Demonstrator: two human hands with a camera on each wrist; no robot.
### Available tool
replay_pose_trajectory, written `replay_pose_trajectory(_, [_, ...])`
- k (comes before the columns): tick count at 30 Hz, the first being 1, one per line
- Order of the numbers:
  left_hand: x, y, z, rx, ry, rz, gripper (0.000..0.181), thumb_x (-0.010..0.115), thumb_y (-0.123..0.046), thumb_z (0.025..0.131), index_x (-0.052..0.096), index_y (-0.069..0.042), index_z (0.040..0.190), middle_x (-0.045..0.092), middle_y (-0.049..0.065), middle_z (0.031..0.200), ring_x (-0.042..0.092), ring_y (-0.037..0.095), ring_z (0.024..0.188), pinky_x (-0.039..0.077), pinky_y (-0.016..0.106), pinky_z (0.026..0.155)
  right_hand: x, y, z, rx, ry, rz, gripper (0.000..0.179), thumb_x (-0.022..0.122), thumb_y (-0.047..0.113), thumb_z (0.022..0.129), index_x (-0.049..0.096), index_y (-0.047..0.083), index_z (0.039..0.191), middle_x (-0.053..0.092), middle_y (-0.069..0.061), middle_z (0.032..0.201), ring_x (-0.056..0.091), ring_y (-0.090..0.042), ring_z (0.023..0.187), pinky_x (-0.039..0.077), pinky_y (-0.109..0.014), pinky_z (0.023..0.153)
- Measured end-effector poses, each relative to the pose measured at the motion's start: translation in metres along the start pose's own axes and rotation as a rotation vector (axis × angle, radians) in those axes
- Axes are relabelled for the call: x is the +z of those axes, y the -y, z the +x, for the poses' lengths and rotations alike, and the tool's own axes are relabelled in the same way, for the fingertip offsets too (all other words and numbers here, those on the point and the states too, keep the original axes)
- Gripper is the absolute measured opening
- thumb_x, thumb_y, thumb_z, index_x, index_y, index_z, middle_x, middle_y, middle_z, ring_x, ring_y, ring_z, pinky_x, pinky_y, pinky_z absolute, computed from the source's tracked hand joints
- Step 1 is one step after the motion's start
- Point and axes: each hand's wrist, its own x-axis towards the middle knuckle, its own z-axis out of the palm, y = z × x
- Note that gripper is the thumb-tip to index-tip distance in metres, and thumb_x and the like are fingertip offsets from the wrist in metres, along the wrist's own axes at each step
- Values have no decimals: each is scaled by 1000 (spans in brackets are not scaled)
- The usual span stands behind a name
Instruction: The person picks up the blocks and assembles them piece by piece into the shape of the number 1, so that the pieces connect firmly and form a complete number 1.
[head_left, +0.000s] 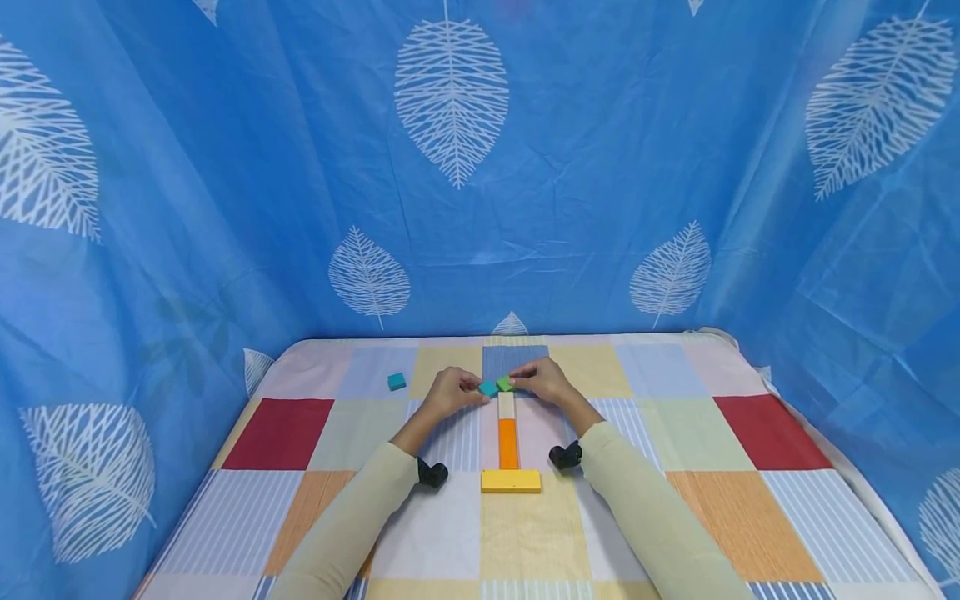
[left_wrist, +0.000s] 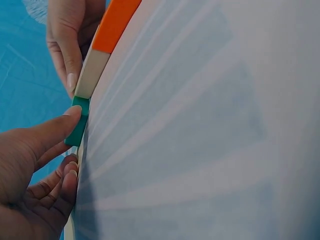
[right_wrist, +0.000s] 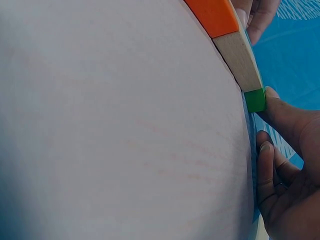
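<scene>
A column of blocks lies on the patchwork cloth: a yellow block (head_left: 511,481) across its near end, then an orange block (head_left: 508,443), then a plain wooden block (head_left: 507,405). At the far end of the column, my left hand (head_left: 453,392) pinches a teal block (head_left: 488,389), thumb on top in the left wrist view. Just to its right, a green block (head_left: 505,383) is between the thumb and fingers of my right hand (head_left: 544,381). In the right wrist view the green block (right_wrist: 256,100) sits against the wooden block's end, the thumb at its side.
Another teal block (head_left: 396,381) lies to the left of my left hand. The patchwork cloth (head_left: 420,558) covers the table, and a blue curtain with white leaf prints (head_left: 555,208) hangs behind and at both sides. Black wrist devices (head_left: 432,474) are on both forearms.
</scene>
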Motion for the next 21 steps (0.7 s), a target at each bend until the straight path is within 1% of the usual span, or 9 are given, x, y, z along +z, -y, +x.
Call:
replay_pose_trajectory(3, [0,0,1,15,-4,9,31,87,-18,82,79,-2,106,70,6,92,57,18,80,53,31,75,0,0,0,-17,-3,-8,21,76,22,92,80,7,107,76,-7,99,65,-20,89,54,-37,84])
replay_pose_trajectory(11, [1,0,0,4,-8,11,32,87,-19,82,79,-3,108,69,6,92,57,19,83,53,32,78,-1,4,-1,-21,-2,-24,22,75,24,93,80,8,108,76,-8,100,65,-20,91,54,-38,85])
replay_pose_trajectory(17, [0,0,-1,15,-1,-7,31,87,-19,82,79,-3,107,70,6,91,57,19,81,52,30,75,-2,3,0,-27,9,-28,22,75,24,93,80,8,108,76,-7,100,64,-19,88,53,-36,82])
replay_pose_trajectory(21, [0,0,0,23,-3,-3,31,87,-20,82,79,-3,106,69,5,90,57,18,81,53,30,74,-2,1,1,-20,13,-28,22,75,24,93,80,9,108,76,-7,101,63,-19,88,53,-35,82])
